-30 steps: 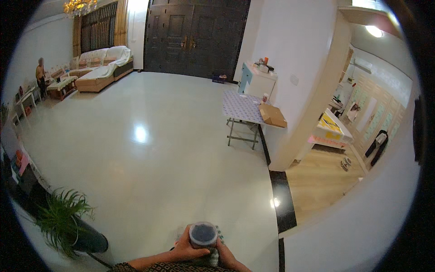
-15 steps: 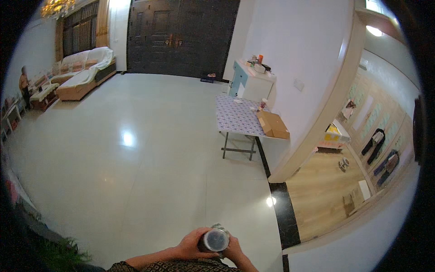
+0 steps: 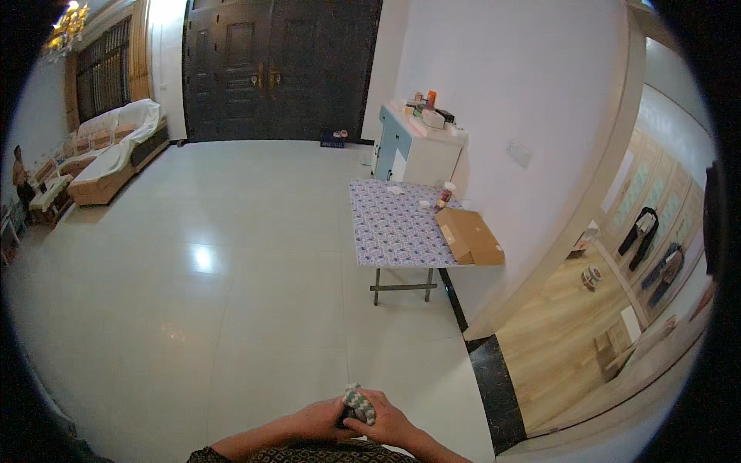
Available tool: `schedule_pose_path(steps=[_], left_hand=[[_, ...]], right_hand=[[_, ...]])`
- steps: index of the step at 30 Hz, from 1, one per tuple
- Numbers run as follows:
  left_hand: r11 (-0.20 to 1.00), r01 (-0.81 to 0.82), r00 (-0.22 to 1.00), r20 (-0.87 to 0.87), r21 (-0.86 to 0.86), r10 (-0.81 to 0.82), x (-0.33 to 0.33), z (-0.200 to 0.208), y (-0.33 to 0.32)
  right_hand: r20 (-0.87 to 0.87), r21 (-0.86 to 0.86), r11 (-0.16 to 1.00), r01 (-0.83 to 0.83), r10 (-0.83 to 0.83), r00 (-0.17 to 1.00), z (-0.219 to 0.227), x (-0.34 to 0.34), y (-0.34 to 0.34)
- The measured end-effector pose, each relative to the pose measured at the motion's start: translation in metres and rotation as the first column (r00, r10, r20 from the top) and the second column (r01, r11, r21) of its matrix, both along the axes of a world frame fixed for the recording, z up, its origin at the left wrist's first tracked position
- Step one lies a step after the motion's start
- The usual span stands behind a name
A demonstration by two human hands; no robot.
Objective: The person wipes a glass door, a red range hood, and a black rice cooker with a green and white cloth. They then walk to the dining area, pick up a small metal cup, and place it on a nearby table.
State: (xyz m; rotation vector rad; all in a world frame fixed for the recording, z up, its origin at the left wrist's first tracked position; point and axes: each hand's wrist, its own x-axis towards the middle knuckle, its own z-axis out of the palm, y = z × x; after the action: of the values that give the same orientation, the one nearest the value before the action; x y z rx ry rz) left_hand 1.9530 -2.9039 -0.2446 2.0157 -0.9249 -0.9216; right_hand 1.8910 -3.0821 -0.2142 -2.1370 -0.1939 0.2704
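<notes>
Close in front of my body, both hands meet around a small, round, dark-sided container [image 3: 346,417], mostly hidden by fingers and cloth. My left hand [image 3: 318,419] is wrapped round its left side. A green-and-white patterned cloth [image 3: 358,404] lies over the container's upper part. My right hand [image 3: 392,421] grips this cloth against it from the right, fingers curled over. Whether the container is a cup or a jar I cannot tell.
Ahead stands a folding table [image 3: 397,224] with a patterned top, bearing a cardboard box [image 3: 471,238] and a cup [image 3: 444,197]. A cabinet [image 3: 421,150] is behind it. A doorway is at right; a sofa [image 3: 116,158] and a person [image 3: 21,177] are far left.
The cloth has come over the container's round top, which showed uncovered before. My right hand has moved up over it. The table looks nearer, and the view has shifted.
</notes>
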Motion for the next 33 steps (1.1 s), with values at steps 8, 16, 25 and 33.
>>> schedule_pose_path(steps=[8, 16, 25, 33], left_hand=[[0.971, 0.225, 0.942, -0.235, -0.083, -0.238, 0.161, -0.042, 0.015], [0.970, 0.183, 0.886, -0.401, -0.160, -0.234, 0.353, -0.026, 0.012], [1.000, 0.003, 0.998, -0.061, 0.017, -0.002, 0.508, -0.016, 0.000], [0.984, 0.163, 0.974, -0.170, 0.078, -0.148, 0.627, -0.066, 0.002]], right_hand=[[-0.237, 0.159, 0.987, 0.009, 0.029, 0.971, -0.012, 0.140, 0.001], [-0.139, 0.192, 0.945, 0.264, -0.240, 0.961, -0.045, 0.304, 0.012], [0.334, -0.192, 0.800, 0.568, -0.491, 0.805, -0.064, 0.469, -0.025], [0.123, -0.538, 0.698, 0.473, -0.490, 0.863, -0.165, 0.626, -0.147]])
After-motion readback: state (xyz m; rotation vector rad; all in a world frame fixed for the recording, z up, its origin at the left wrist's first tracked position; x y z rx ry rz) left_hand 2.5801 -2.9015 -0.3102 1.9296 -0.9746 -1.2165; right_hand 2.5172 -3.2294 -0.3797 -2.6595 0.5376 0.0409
